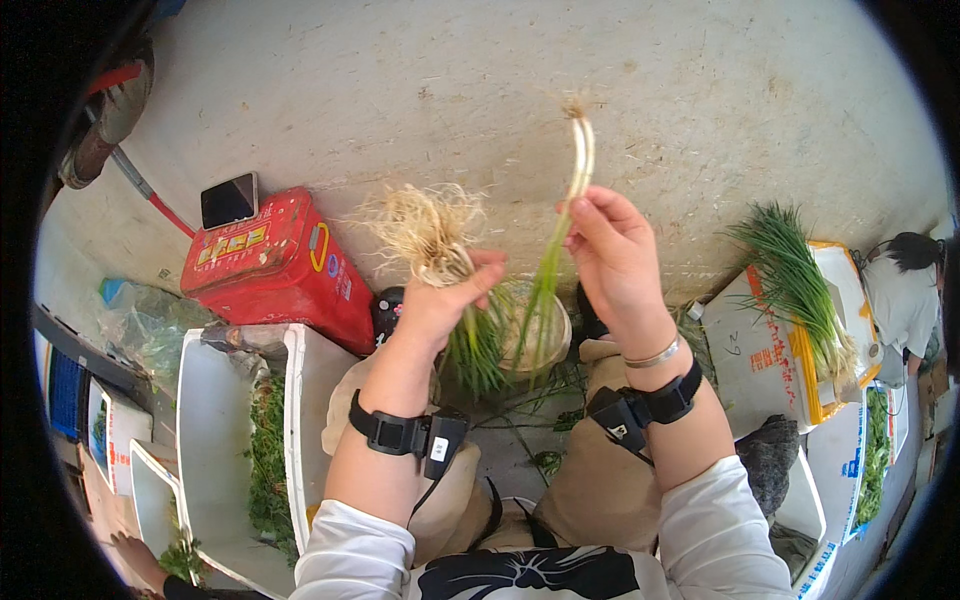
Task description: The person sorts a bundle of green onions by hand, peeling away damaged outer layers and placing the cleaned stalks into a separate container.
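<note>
My left hand (pixel 450 296) is closed around a bunch of green onions (pixel 439 262), its tangled pale roots upward and its green leaves hanging below the fist. To the right, my right hand (pixel 611 247) pinches a couple of green onion stalks (pixel 581 154) between thumb and fingers. Their white stems and brown roots point up, while the green tops droop toward the bunch. Below and behind the leaves is a round pale container (pixel 551 341), partly hidden. Each forearm wears a black strapped device.
A red box (pixel 262 259) at left carries a phone (pixel 229 200). Nearer stands a white foam box (pixel 225 420) with leafy greens (pixel 271 465). At right, more green onions (pixel 799 292) lie on a foam box (pixel 757 360). Another person (pixel 904 300) is at far right; someone's hand (pixel 139 559) shows lower left.
</note>
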`<state>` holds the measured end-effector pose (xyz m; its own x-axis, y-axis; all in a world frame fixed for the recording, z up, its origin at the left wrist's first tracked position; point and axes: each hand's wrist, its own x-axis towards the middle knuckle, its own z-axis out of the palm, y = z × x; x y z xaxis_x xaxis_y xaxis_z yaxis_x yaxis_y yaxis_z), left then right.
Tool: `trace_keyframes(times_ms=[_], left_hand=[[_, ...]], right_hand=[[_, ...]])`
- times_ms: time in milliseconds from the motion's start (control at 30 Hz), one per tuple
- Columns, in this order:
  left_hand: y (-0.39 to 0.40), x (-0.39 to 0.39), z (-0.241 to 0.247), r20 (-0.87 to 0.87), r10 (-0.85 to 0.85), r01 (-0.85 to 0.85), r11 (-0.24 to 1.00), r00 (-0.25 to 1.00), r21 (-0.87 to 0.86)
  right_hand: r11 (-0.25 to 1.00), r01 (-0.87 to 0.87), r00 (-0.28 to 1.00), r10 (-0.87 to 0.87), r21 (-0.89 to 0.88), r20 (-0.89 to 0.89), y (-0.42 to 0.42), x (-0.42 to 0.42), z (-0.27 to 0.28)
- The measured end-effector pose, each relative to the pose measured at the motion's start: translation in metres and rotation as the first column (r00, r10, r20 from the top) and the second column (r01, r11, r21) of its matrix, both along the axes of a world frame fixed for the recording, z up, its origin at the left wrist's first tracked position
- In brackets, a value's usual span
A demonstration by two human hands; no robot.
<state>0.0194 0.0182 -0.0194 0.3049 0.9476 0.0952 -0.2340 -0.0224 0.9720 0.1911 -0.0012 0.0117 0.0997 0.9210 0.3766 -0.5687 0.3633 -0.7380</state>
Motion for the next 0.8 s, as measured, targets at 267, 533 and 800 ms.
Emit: trace_keyframes(times_ms=[267,533,800], left_hand=[[-0.012,0.012,-0.005,0.013,-0.076,0.077,0.995,0.997,-0.061],[-0.007,0.005,-0.007,0.115,-0.074,0.082,0.994,0.991,-0.067],[-0.004,0.004,-0.007,0.159,-0.086,0.095,0.994,0.983,-0.049]], right_hand=[[0.995,0.028,0.999,-0.025,-0.093,0.031,0.005,-0.015,0.001],[0.990,0.130,0.811,-0.141,0.060,0.567,-0.018,-0.016,-0.027],[0.992,-0.044,0.881,0.096,-0.122,0.463,-0.021,-0.010,-0.029]])
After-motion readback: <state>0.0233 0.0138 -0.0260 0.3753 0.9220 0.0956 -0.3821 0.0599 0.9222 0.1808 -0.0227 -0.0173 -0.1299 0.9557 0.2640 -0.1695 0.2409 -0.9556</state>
